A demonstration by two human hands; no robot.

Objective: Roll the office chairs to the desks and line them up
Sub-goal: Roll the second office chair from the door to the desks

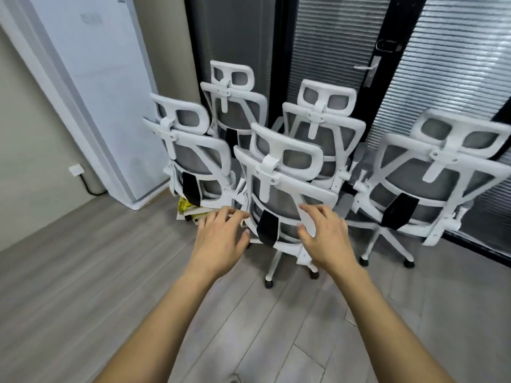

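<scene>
Reaching toward the nearest chair (279,194) at twelve o'clock, back turned this way, likely for steering by its frame; left hand (221,239) at its nine, right hand (323,236) at three, fingers spread wide, clasping nothing yet; four other chairs (323,128) crowded behind, against the glass door (331,51)

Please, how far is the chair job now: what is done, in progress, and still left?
Done: nothing yet. The nearest chair and the four other chairs stand bunched by the glass wall; no desk is in view. In hand: the right hand touches the nearest chair's white back frame, the left hand hovers at its left edge. Left: rolling all five to the desks and lining them up.
</scene>
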